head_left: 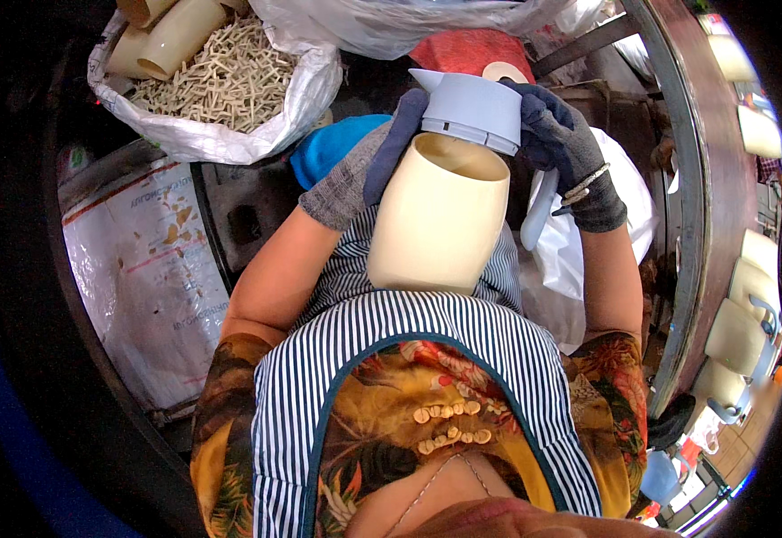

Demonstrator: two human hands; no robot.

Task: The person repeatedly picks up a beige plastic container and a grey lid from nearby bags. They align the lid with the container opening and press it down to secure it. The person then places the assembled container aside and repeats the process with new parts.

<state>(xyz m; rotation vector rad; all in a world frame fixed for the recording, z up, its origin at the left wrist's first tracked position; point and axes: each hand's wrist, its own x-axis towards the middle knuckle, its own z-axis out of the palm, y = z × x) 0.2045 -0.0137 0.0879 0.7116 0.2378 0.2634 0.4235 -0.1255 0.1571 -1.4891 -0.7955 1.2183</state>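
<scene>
Head view: a person seated in a striped apron (pixel 409 309) is holding a tapering, smooth, cream plastic jug body (pixel 440 220) upright at the lap, where it is leaning slightly and resting near the apron. A pale blue-grey plastic collar with a pointed spout (pixel 473 108) is sitting above the body's far edge, its slotted lower rim tilting away. The body's mouth is showing open and hollow, so the two parts are, by judgement, not yet seating together; the fit is remaining incomplete. Whether their edges are touching at the back cannot be told.

The left hand (pixel 382 157), in a grey and navy knitted glove, is cupping half closed, its near side lying along the body's upper left and its thumb side meeting the collar; the fingers are hiding behind, so the firmness of its hold cannot be told. The right hand (pixel 566 139), gloved alike, is curling its fingers closed around the collar's right end. A long blue-grey plastic handle-like piece (pixel 539 211) is hanging just below that hand; its upper end is hiding, leaving any joint to the collar uncertain.
</scene>
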